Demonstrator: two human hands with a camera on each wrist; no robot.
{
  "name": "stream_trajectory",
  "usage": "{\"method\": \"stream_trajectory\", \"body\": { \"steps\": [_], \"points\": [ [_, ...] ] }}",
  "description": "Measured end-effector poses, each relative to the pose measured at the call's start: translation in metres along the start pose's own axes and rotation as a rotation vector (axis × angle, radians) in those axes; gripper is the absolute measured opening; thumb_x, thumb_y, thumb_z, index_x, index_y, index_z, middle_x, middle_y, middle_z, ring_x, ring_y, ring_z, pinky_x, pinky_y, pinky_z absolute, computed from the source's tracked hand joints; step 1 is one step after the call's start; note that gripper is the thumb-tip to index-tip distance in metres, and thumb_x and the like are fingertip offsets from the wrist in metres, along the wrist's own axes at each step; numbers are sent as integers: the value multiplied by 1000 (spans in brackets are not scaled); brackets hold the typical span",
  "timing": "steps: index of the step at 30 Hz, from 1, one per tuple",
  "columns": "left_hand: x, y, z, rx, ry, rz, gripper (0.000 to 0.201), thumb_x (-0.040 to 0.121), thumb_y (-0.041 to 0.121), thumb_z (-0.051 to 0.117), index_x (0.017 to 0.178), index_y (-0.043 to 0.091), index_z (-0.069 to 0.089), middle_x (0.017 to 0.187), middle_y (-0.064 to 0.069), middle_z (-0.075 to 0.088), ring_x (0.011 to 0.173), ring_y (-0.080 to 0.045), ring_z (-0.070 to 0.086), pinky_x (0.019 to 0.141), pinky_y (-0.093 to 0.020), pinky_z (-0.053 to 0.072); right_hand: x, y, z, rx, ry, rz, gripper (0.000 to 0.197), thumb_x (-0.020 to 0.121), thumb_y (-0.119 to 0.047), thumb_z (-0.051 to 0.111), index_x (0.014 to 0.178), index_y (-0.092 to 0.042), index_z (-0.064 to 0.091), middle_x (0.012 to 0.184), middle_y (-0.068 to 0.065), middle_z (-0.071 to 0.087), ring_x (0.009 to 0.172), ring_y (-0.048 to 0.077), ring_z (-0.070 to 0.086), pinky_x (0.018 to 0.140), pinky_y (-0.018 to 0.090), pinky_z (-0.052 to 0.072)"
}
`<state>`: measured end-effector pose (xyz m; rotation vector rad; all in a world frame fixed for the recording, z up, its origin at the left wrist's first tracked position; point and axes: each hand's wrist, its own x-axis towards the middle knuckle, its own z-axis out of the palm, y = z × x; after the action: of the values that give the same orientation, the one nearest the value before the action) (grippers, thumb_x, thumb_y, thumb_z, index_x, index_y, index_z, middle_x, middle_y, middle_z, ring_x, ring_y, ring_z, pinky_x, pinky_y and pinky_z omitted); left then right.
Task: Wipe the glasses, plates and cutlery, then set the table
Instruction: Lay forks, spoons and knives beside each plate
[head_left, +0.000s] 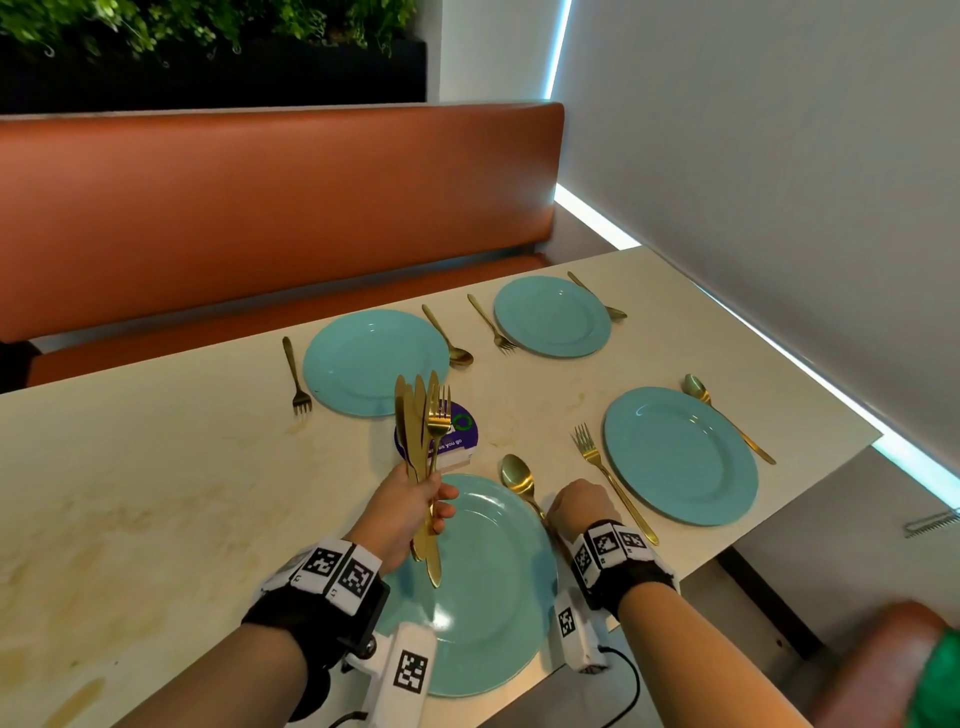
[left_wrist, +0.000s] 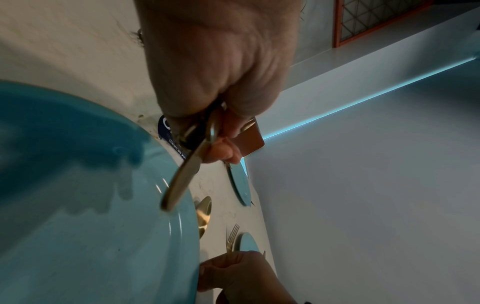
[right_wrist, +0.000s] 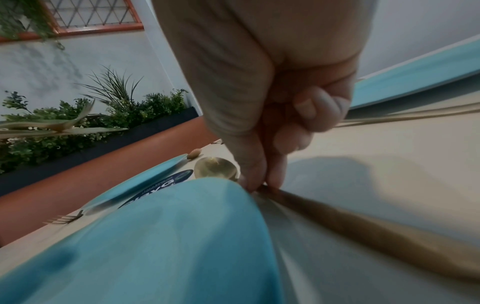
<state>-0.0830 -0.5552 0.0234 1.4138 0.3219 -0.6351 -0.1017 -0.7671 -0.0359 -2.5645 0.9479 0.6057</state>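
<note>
A long orange-brown upholstered bench runs behind the pale cream stone-look desk, which carries four round teal ceramic plates. The nearest teal plate lies at the desk's front edge under both wrists; a second plate sits to its right, a third at the far left, and a fourth at the far right. A round dark-blue printed sticker lies on the desk between the nearest and far-left plates.

The left hand hovers above the nearest plate, its fingers curled round a bundle of gold metal knives and one fork, tips pointing up. The right hand is low at the plate's right rim, thumb and fingertips pinching the handle of a gold metal spoon that lies on the desk just beside that plate, its bowl pointing away from the person.

Each of the other three plates has a gold fork on one side and a gold spoon on the other, such as the fork left of the right-hand plate.
</note>
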Motion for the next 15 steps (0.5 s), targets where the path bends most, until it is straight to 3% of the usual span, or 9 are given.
{"method": "stream_trajectory", "body": {
  "steps": [5,10,13,15],
  "points": [
    [-8,0,-6,-47,-3,-7,6,100,9,43,104,10,46,81,-10,58,58,-16,52,44,-20,41,-7,-5,-15,-37,24,-83,25,84,-31,62,99,-13,70,103,5,69,94,21,63,77,27,49],
    [-21,1,-19,-103,-5,-1,11,98,2,42,103,6,50,83,-12,55,65,-19,57,44,-20,50,-61,-45,-38,316,23,-344,26,87,-36,61,73,-15,68,73,2,65,62,13,54,64,21,46],
    [-34,1,-31,-120,-41,7,14,96,-2,43,101,6,53,81,-11,53,65,-19,56,49,-22,53,-104,-77,-32,492,-95,-424,29,87,-38,61,88,-11,71,79,0,66,50,7,49,40,9,38],
    [-45,-2,-43,-135,-77,9,16,96,-4,43,96,7,55,79,-11,55,62,-18,55,52,-23,54,-125,-93,-19,514,-135,-454,27,87,-36,61,92,-12,72,77,-4,65,49,6,49,38,11,36]
  ]
}}
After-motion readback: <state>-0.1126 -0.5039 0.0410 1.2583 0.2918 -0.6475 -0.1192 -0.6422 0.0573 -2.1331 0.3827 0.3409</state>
